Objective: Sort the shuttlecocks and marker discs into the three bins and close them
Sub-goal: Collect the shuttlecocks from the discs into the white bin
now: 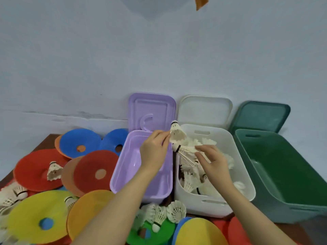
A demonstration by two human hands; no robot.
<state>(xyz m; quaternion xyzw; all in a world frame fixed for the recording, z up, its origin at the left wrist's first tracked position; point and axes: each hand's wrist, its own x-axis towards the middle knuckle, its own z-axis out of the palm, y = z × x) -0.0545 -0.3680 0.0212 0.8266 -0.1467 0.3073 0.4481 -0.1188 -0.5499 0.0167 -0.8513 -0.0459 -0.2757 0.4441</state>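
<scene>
Three open bins stand in a row against the wall: a purple bin [123, 174], a white bin [235, 156] and a green bin [300, 206]. The white bin holds several white shuttlecocks. My left hand [154, 149] pinches one shuttlecock [177, 133] upright over the gap between the purple and white bins. My right hand [212, 161] holds another shuttlecock [184, 149] lying sideways over the white bin. Marker discs lie on the table: blue [79, 140], red [31, 170], yellow [35, 214], orange-yellow [85, 209] and green [159, 232]. Loose shuttlecocks [166, 213] rest in front of the bins.
The bin lids, purple [152, 108], white [205, 108] and green [261, 115], lean back against the pale blue wall. More shuttlecocks lie at the left [53, 170] among the discs. The purple and green bins look empty inside.
</scene>
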